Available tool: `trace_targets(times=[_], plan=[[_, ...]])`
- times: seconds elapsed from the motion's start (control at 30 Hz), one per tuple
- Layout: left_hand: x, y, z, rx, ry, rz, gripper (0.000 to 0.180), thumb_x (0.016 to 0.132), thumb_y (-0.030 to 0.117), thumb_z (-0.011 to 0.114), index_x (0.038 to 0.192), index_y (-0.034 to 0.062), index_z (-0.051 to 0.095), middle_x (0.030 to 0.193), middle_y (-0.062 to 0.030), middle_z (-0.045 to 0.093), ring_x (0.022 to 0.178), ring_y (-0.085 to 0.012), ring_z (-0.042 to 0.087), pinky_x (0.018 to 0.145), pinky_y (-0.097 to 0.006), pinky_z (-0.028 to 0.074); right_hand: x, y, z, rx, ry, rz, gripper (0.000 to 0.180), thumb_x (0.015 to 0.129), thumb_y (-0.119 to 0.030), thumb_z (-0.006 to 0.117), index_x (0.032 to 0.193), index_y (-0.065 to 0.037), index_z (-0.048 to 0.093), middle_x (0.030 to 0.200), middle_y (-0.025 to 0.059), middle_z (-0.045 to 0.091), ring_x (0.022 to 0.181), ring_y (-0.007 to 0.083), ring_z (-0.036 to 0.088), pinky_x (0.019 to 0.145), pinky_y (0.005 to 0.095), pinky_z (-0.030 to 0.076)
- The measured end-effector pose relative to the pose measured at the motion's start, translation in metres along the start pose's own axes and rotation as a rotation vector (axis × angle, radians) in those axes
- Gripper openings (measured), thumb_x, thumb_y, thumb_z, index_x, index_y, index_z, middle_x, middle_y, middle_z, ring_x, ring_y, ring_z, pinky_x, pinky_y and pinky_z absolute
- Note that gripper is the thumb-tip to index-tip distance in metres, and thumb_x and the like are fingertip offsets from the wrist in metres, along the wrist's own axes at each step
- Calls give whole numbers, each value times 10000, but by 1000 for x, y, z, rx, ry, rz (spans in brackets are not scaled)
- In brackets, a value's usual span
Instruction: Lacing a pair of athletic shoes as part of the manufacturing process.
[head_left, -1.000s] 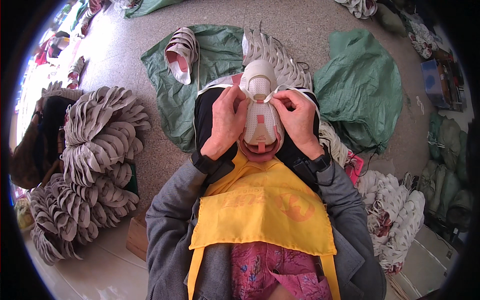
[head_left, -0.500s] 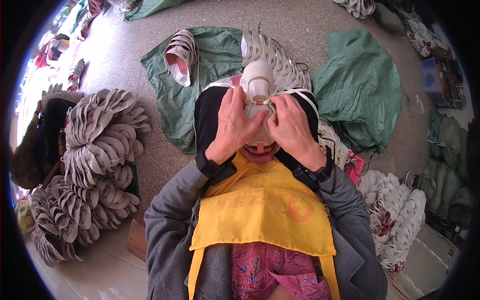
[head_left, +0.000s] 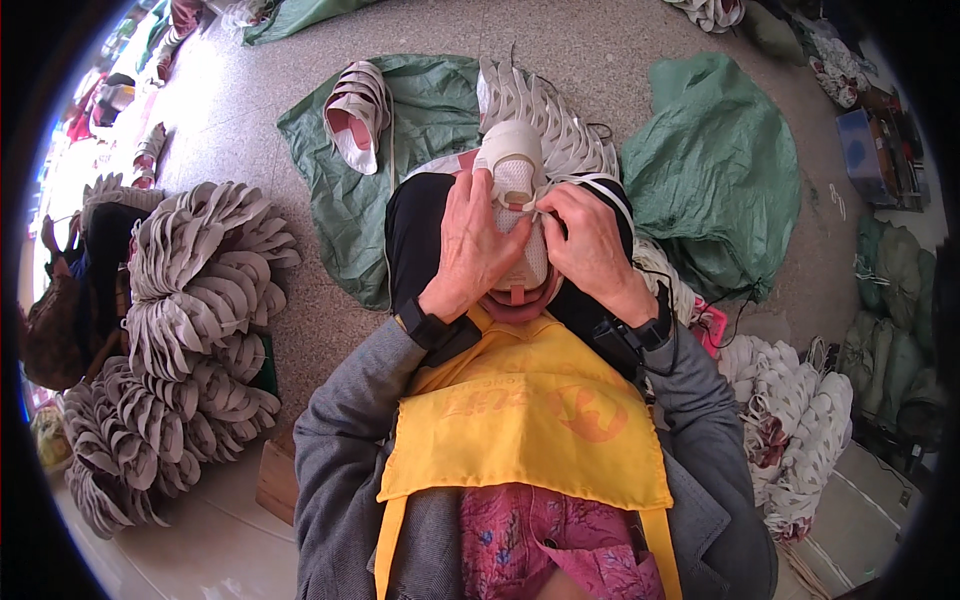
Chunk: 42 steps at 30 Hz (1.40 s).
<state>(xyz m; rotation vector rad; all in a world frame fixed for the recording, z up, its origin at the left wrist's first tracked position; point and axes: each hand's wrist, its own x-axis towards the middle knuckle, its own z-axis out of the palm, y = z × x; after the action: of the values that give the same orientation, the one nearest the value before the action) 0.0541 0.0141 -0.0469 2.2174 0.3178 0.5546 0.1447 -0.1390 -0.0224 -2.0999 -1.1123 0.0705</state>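
Observation:
A white shoe (head_left: pixel 514 178) with a pink inside lies between my knees, toe pointing away from me. My left hand (head_left: pixel 472 240) grips its left side, fingers along the edge and thumb pressed on the tongue. On the other side my right hand (head_left: pixel 592 248) pinches a white shoelace (head_left: pixel 600 186) at the lowest eyelets, just beside the left thumb. A loop of this lace trails over my right knee. The hands hide much of the shoe's sides.
A single shoe (head_left: pixel 357 115) and a row of stacked white uppers (head_left: pixel 545 115) rest on a green sheet (head_left: pixel 430 85). Another green sack (head_left: pixel 710 170) lies to the right. Grey shoe parts (head_left: pixel 205 290) are piled at left, white laced uppers (head_left: pixel 785 420) at right.
My right hand has drawn slightly up and away from the tongue, its fingers now pinched on the lace. The left hand stays on the shoe. The whole view has shifted a little.

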Motion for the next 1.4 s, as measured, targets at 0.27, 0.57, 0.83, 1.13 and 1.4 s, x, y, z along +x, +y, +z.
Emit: trace_targets(times=[0.27, 0.57, 0.83, 1.13, 1.4], plan=[[-1, 1, -1, -8, -1, -53, 543, 755, 135, 813, 1151, -27, 478, 1066, -225, 524, 1005, -427, 548, 856, -487, 475, 4, 8, -1, 213, -55, 135, 117, 811, 18, 686, 905, 10, 615, 838, 152, 648, 789, 370, 660, 689, 438, 524], [-2, -2, -17, -66, -85, -133, 483, 794, 165, 826, 1075, -13, 475, 977, -191, 541, 917, -359, 570, 791, -454, 485, 7, -1, -1, -305, -97, -279, 142, 798, -51, 692, 927, -44, 632, 863, 116, 619, 862, 296, 680, 712, 384, 580], [-8, 1, -41, -10, -122, 83, 411, 788, 52, 756, 1091, -7, 484, 953, -167, 574, 863, -346, 605, 766, -423, 516, 19, -9, -4, -629, -310, -456, 152, 756, -84, 702, 882, -11, 657, 887, 81, 617, 880, 244, 666, 715, 331, 580], [-8, 5, -43, 82, -178, 132, 443, 758, -3, 652, 1170, -23, 492, 988, -209, 539, 985, -403, 565, 847, -480, 484, 32, -6, -13, -580, -335, -649, 157, 775, -88, 636, 895, 12, 623, 934, 106, 533, 916, 248, 577, 826, 349, 525], [-5, 6, -40, 60, -133, 113, 468, 762, -54, 630, 1208, -39, 488, 987, -210, 524, 964, -391, 563, 835, -481, 495, 37, -5, -14, -633, -347, -730, 158, 784, -128, 634, 891, -15, 610, 915, 91, 532, 906, 225, 572, 809, 330, 513]])
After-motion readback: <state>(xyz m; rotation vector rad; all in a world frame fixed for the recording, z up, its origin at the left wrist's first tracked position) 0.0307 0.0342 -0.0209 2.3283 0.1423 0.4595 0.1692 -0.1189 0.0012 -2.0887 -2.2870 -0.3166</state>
